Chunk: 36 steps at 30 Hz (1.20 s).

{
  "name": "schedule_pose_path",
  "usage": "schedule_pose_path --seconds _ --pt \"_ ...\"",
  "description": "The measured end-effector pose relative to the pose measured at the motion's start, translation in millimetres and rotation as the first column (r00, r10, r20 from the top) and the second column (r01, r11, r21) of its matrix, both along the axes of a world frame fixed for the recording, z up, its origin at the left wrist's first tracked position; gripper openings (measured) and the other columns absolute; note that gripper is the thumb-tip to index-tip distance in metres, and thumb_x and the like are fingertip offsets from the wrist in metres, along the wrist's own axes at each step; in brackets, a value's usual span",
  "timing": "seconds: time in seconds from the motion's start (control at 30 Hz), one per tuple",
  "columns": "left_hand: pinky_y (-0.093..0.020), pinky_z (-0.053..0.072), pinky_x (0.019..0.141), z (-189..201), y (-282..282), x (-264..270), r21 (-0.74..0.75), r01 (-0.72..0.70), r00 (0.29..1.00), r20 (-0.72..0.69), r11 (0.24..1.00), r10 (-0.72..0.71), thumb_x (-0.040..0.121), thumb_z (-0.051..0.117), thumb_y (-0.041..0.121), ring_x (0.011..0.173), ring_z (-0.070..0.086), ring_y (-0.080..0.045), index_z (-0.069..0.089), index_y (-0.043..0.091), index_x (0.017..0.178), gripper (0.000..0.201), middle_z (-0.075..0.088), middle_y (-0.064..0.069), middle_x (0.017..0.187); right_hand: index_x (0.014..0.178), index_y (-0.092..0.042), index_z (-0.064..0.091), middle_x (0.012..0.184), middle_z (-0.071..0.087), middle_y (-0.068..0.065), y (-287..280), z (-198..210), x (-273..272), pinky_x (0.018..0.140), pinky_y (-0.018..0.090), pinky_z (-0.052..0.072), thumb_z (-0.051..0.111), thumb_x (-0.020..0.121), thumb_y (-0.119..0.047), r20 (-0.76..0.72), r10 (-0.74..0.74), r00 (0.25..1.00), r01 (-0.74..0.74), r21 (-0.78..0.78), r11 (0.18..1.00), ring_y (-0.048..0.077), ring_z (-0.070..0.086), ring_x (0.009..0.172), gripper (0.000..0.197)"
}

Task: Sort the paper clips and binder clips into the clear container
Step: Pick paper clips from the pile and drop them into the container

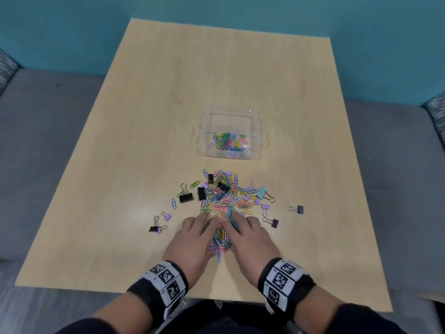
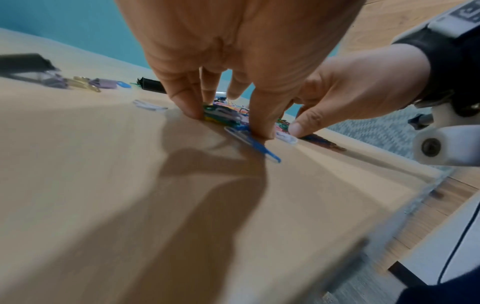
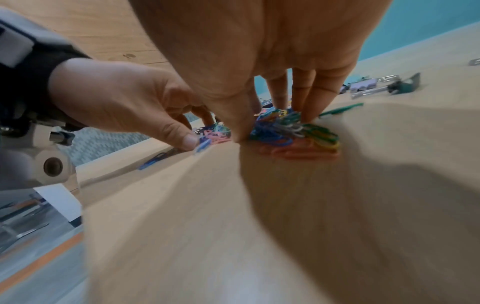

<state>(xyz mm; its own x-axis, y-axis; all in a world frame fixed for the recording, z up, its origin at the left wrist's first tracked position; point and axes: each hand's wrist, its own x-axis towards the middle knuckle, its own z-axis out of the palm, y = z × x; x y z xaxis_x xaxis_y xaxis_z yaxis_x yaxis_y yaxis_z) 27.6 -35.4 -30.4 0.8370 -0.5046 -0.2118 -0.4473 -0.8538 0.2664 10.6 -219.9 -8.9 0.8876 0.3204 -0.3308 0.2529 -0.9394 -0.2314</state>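
Right hand [image 3: 272,51] touches the paper clip pile [image 3: 298,131]
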Motion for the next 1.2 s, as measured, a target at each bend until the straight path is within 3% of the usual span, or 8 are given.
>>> schedule_pose_path --seconds 0.17,0.3,0.5,0.67,0.83,0.9,1.03,1.2 --pt "-0.038 0.048 0.085 -1 -10 15 0.012 0.000 1.000 0.027 1.000 0.000 0.077 0.071 0.029 0.098 0.044 -0.028 0.050 0.017 0.125 0.054 0.049 -0.009 0.125 0.127 -0.005 0.047 0.122 0.049 0.016 4 3 20 0.077 0.045 0.050 0.062 0.063 -0.002 -0.013 0.103 0.995 -0.103 -0.003 0.995 0.036 0.047 0.100 0.066" --pt "-0.033 0.050 0.065 4 -9 20 0.000 -0.022 0.999 0.033 1.000 0.022 0.067 0.075 0.011 0.086 0.040 -0.022 0.059 0.019 0.105 0.042 0.052 -0.003 0.103 0.105 -0.007 0.053 0.106 0.051 0.016 1 4 28 0.069 0.043 0.048 0.059 0.058 0.007 -0.053 0.106 0.993 -0.107 -0.004 0.994 0.036 0.046 0.095 0.050" --pt "-0.030 0.040 0.055 6 -4 29 0.038 -0.012 0.999 -0.040 0.999 0.014 0.057 0.064 -0.006 0.074 0.040 -0.020 0.060 0.018 0.089 0.040 0.048 0.000 0.088 0.103 -0.009 0.048 0.112 0.044 0.014 -4 12 38 0.069 0.037 0.032 0.051 0.067 0.012 -0.088 0.081 0.993 -0.078 0.035 0.996 0.031 0.039 0.104 0.043" --pt "-0.035 0.042 0.055 10 -5 34 0.025 -0.028 0.994 -0.105 0.999 0.031 0.058 0.059 -0.007 0.071 0.039 -0.019 0.053 0.018 0.076 0.032 0.046 0.000 0.084 0.086 -0.018 0.042 0.091 0.034 0.003 -8 1 44 0.062 0.036 0.037 0.049 0.060 0.015 -0.144 0.010 0.989 0.004 0.092 0.996 0.022 0.034 0.080 0.042" --pt "-0.029 0.030 0.047 20 -5 41 0.022 -0.011 0.987 -0.158 1.000 0.014 0.053 0.075 0.002 0.060 0.044 -0.018 0.052 0.021 0.067 0.032 0.045 0.004 0.073 0.080 -0.019 0.038 0.085 0.035 0.000 -11 -1 54 0.054 0.031 0.022 0.046 0.069 0.012 -0.167 -0.049 0.985 0.073 0.139 0.988 0.024 0.035 0.071 0.034" --pt "-0.034 0.042 0.053 24 -5 45 -0.018 -0.071 0.978 -0.198 0.997 0.066 0.069 0.074 0.013 0.069 0.052 -0.021 0.062 0.020 0.078 0.017 0.048 0.003 0.079 0.080 -0.014 0.045 0.086 0.042 0.002 -13 4 59 0.052 0.032 0.024 0.044 0.074 0.009 -0.207 -0.087 0.975 0.124 0.176 0.976 0.026 0.040 0.071 0.024" --pt "-0.032 0.043 0.077 44 -5 60 -0.175 -0.221 0.930 -0.335 0.960 0.153 0.085 0.060 0.029 0.088 0.056 -0.016 0.070 0.023 0.096 0.015 0.056 0.003 0.090 0.076 -0.019 0.056 0.079 0.055 -0.006 -22 18 73 0.065 0.033 0.046 0.049 0.076 0.000 -0.370 -0.178 0.912 0.311 0.339 0.888 0.018 0.054 0.075 0.020" --pt "-0.029 0.049 0.072 64 -8 115 -0.314 -0.440 0.849 -0.450 0.841 0.276 0.081 0.067 0.031 0.074 0.061 -0.010 0.073 0.023 0.086 0.010 0.065 0.007 0.081 0.076 -0.011 0.062 0.061 0.057 -0.001 -29 41 123 0.038 0.016 0.036 0.056 0.077 0.004 -0.527 -0.375 0.763 0.635 0.498 0.591 0.011 0.052 0.045 0.017"
